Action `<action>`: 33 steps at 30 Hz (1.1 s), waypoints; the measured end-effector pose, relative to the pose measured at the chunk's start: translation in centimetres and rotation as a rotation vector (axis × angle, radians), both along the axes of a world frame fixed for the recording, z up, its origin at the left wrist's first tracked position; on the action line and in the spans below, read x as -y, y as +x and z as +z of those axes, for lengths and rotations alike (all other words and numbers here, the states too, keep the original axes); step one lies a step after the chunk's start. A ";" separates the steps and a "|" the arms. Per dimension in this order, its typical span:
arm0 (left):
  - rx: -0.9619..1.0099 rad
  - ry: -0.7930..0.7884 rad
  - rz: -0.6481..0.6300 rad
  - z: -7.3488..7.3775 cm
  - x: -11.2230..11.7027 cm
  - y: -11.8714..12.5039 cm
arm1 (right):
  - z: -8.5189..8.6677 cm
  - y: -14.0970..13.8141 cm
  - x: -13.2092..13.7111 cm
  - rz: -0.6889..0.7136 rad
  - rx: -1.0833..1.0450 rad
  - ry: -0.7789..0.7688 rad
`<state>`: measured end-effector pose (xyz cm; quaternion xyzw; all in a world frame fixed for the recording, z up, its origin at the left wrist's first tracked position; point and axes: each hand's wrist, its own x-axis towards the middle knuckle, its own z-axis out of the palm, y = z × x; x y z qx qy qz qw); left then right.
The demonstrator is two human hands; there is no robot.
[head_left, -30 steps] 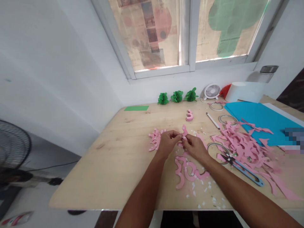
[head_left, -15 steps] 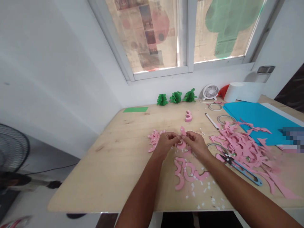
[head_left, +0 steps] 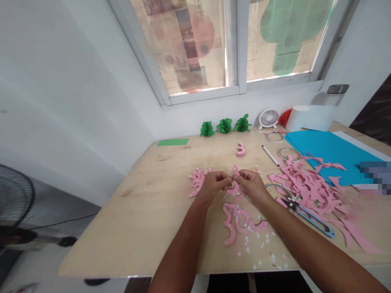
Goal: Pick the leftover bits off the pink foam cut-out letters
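My left hand point(head_left: 212, 185) and my right hand point(head_left: 252, 185) meet over the middle of the wooden table point(head_left: 146, 215). Both pinch one curved pink paper piece point(head_left: 234, 171) between thumb and fingers, left at its left side, right at its right. Just below my hands lie several cut pink curved shapes point(head_left: 236, 221) among small white paper flecks. A small pile of pink pieces point(head_left: 197, 181) lies left of my left hand.
A heap of pink paper scraps point(head_left: 308, 191) and blue-handled scissors point(head_left: 311, 217) lie to the right, on and beside a blue sheet point(head_left: 330, 152). Three green paper pompoms point(head_left: 224, 126), a small white fan point(head_left: 268, 119), a pen point(head_left: 270, 155), tape rings and a green paper strip point(head_left: 172, 142) stand further back.
Both hands stay pinched on the pink piece and have drawn a little closer together, the right hand rising slightly. The camera has shifted slightly.
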<state>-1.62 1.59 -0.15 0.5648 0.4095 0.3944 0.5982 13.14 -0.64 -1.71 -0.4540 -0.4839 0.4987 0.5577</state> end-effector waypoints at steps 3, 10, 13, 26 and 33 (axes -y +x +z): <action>-0.002 0.001 0.002 0.0 0.0 0.0 | -0.1 0.0 0.0 0.005 -0.071 -0.013; 0.023 -0.006 -0.007 0.2 0.0 0.0 | 0.1 -0.1 0.2 0.048 -0.230 -0.062; 0.018 -0.002 -0.029 0.3 0.0 -0.2 | 0.2 -0.1 0.2 0.079 -0.258 -0.082; -0.079 0.043 0.000 0.7 0.3 0.1 | 0.3 -0.2 0.0 0.014 -0.143 -0.061; -0.141 0.086 0.007 0.7 0.3 0.2 | -0.3 0.0 -0.2 -0.059 0.053 0.021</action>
